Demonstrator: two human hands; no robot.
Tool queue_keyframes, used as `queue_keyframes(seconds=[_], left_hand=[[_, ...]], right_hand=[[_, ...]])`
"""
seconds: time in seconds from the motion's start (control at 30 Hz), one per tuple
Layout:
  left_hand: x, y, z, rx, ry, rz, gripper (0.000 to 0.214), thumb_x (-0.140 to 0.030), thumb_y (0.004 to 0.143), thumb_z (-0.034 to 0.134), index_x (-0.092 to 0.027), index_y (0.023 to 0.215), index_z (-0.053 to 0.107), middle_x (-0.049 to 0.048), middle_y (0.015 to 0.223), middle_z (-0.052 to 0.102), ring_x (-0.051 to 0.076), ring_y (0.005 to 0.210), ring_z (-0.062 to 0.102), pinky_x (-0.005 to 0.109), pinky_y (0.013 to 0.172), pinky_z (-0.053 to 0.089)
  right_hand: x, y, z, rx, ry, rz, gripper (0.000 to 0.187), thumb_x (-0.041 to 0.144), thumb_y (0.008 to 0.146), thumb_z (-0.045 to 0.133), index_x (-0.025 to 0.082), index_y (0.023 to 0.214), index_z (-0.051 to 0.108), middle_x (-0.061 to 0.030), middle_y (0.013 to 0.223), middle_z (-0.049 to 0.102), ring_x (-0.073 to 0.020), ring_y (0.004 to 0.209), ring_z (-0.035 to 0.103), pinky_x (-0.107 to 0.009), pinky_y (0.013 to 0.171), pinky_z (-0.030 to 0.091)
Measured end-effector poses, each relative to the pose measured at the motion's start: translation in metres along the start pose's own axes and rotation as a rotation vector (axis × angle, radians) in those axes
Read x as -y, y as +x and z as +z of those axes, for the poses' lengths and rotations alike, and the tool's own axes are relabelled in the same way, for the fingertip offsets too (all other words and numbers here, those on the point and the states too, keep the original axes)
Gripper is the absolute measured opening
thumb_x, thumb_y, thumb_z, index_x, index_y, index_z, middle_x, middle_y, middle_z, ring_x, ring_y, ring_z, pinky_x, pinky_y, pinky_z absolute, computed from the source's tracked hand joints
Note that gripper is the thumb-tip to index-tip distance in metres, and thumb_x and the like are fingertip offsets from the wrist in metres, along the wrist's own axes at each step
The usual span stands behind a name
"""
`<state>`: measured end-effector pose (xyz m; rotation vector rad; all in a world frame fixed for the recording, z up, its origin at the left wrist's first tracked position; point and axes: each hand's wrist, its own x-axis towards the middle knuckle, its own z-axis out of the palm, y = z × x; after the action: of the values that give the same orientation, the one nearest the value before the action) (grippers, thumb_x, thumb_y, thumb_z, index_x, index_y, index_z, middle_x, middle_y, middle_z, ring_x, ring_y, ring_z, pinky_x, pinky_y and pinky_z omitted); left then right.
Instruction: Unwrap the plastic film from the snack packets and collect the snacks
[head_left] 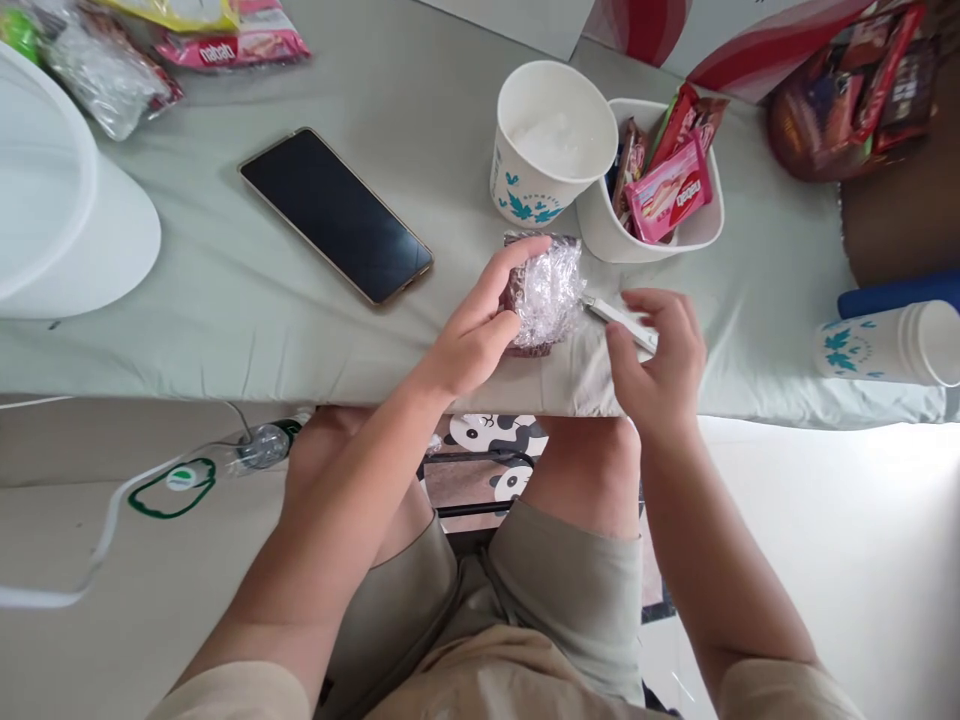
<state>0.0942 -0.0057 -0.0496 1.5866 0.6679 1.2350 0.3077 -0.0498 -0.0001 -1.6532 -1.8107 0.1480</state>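
In the head view, my left hand (480,325) is closed around a crinkled clear plastic-wrapped packet (551,295), with its thumb and fingers at the left side. Brown printed wrapping shows beneath the clear film at the packet's edges. Just to the right, my right hand (664,355) has thumb and fingers around a slim white utility knife (626,322). The knife's narrow tip points at the packet's right edge; whether it touches the film is hard to tell. Behind the packet stands a white paper cup (529,185) with blue leaf prints and pale clear material inside.
A white tub (645,245) holds several wrapped snacks beside the cup. A dark phone (337,215) lies at left, near a white bucket (120,230). Stacked paper cups (862,345) lie on their side at right. Snack bags occupy both far corners. The cloth-covered table (225,355) ends above my knees.
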Motion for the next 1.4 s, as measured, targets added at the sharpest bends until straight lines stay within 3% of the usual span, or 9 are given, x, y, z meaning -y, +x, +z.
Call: queue_keyframes(seconds=[0.13,0.27,0.53,0.7,0.93,1.1,1.2,1.33,1.4], left_hand=[[-0.004,0.000,0.001,0.060,-0.162,-0.062,0.067,-0.015,0.084,0.051,-0.029,0.150,0.051,0.0060,0.134,0.066,0.024,0.114,0.067,0.042,0.099,0.060],[-0.003,0.000,0.003,0.043,-0.205,-0.094,0.065,-0.017,0.085,0.056,-0.033,0.148,0.053,0.0041,0.125,0.068,0.019,0.091,0.067,0.035,0.080,0.061],[-0.003,-0.001,0.007,-0.003,-0.306,-0.187,0.070,-0.026,0.094,0.058,-0.040,0.159,0.037,0.0019,0.103,0.068,0.017,0.081,0.066,0.035,0.075,0.060],[0.006,-0.001,0.007,-0.112,-0.275,-0.234,0.058,-0.036,0.100,0.054,-0.037,0.156,0.038,0.0015,0.092,0.061,0.016,0.076,0.066,0.036,0.073,0.060],[0.008,-0.004,0.008,-0.100,-0.210,-0.171,0.055,-0.042,0.102,0.056,-0.037,0.153,0.036,0.0007,0.087,0.055,0.012,0.063,0.056,0.031,0.061,0.054],[-0.004,-0.004,0.009,0.015,-0.285,-0.174,0.068,-0.041,0.093,0.070,-0.035,0.153,0.038,-0.0008,0.085,0.060,0.011,0.060,0.053,0.028,0.059,0.050],[-0.009,-0.005,0.011,0.036,-0.303,-0.235,0.076,-0.038,0.089,0.075,-0.035,0.154,0.037,-0.0020,0.085,0.064,0.011,0.061,0.054,0.026,0.059,0.047],[-0.009,-0.006,0.011,0.094,-0.334,-0.259,0.083,-0.038,0.086,0.080,-0.036,0.156,0.036,-0.0044,0.080,0.066,0.011,0.060,0.054,0.026,0.060,0.045],[-0.007,-0.006,0.010,0.110,-0.354,-0.253,0.085,-0.038,0.086,0.080,-0.036,0.157,0.035,-0.0052,0.079,0.066,0.011,0.060,0.053,0.027,0.061,0.045]], right_hand=[[0.033,-0.002,0.012,0.044,0.240,-0.023,0.040,0.031,0.088,0.070,0.026,0.127,0.062,-0.0044,0.107,0.072,-0.0187,0.093,0.068,-0.037,0.084,0.056],[0.044,-0.004,0.015,-0.042,0.268,0.068,0.003,0.022,0.091,0.065,0.024,0.093,0.067,0.0017,0.078,0.063,-0.0147,0.076,0.061,-0.033,0.076,0.050],[0.036,-0.018,0.012,-0.187,0.342,-0.136,0.005,0.020,0.096,0.063,0.025,0.095,0.063,-0.0067,0.109,0.070,-0.0239,0.106,0.068,-0.047,0.096,0.054],[0.039,-0.046,0.002,-0.085,0.266,-0.326,0.019,0.010,0.089,0.063,0.027,0.097,0.061,-0.0049,0.107,0.077,-0.0284,0.115,0.072,-0.055,0.102,0.058],[0.032,-0.075,-0.015,0.169,0.167,-0.345,0.023,0.005,0.083,0.066,0.026,0.094,0.061,-0.0052,0.105,0.077,-0.0240,0.099,0.071,-0.040,0.081,0.060],[0.031,-0.052,-0.014,-0.087,0.227,-0.283,0.031,0.018,0.085,0.071,0.026,0.113,0.063,-0.0074,0.107,0.064,-0.0235,0.096,0.066,-0.041,0.081,0.057],[0.041,-0.030,-0.006,-0.096,0.173,-0.302,0.039,0.028,0.084,0.076,0.027,0.121,0.063,-0.0086,0.114,0.061,-0.0267,0.107,0.065,-0.045,0.088,0.057],[0.051,-0.002,-0.004,-0.067,0.152,-0.226,0.006,0.023,0.094,0.066,0.026,0.099,0.068,-0.0058,0.101,0.064,-0.0206,0.096,0.067,-0.039,0.083,0.057],[0.049,0.011,-0.010,-0.070,0.198,-0.127,0.007,0.026,0.098,0.062,0.025,0.093,0.066,-0.0035,0.089,0.065,-0.0173,0.083,0.065,-0.036,0.076,0.055]])
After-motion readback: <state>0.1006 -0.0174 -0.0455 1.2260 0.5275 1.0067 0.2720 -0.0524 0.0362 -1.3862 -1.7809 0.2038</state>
